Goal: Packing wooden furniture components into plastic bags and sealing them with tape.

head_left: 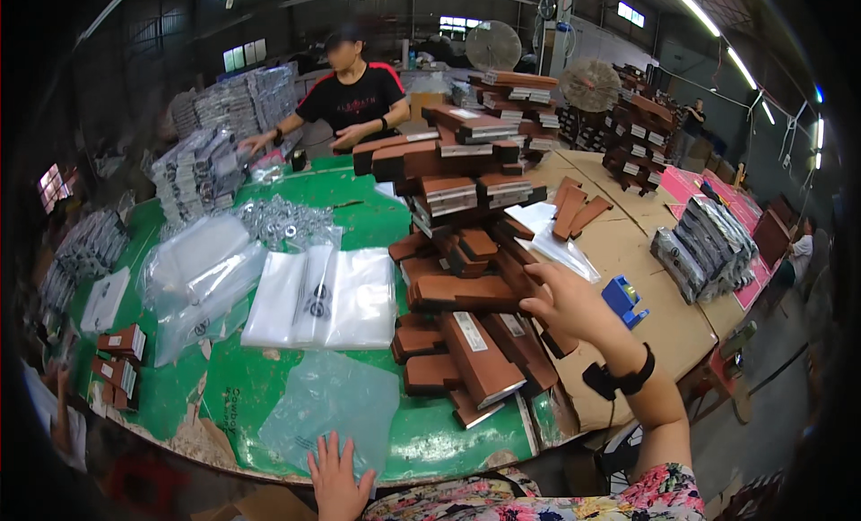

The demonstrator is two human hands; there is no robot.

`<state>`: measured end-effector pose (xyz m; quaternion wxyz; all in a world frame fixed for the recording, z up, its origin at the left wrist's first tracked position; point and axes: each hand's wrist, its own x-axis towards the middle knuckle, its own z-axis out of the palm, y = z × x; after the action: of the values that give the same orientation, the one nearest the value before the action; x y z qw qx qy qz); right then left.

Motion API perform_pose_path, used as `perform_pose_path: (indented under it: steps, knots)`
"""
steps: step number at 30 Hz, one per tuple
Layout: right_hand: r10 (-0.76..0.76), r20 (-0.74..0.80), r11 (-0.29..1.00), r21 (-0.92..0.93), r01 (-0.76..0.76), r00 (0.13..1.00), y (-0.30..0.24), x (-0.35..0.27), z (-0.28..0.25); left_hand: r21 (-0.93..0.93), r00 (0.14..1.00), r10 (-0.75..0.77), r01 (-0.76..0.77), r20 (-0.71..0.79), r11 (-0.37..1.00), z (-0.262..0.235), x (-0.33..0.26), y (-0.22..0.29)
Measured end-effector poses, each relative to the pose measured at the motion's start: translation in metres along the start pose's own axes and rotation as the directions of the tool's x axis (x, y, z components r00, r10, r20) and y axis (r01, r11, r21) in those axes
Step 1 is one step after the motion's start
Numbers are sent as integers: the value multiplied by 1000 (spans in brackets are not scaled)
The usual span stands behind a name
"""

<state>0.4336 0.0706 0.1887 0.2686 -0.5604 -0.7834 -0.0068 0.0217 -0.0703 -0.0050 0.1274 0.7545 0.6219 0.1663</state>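
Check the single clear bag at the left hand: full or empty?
Empty, as far as visible: the bag lies flat, green tabletop tinting through it, no contents showing. The left hand is at its near edge.

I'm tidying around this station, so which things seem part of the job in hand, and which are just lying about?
Seemingly in use:
clear bag, under the left hand
stacked brown pieces, beside the right hand
pile of folded bags, close by

Seemingly just about:
blue dispenser, untouched
round fans, background
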Motion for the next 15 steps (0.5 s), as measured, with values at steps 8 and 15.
perform_pose_path:
  steps: [8, 15]
  knots:
    - [256, 166, 963, -127, -236, 952, 40, -17, 0, 124, 999, 8, -13, 45, 992, 9, -8, -7]
    - [363, 261, 902, 142, -407, 895, 48, -23, 15, 119, 998, 56, -53, -27, 991, 5, -3, -4]
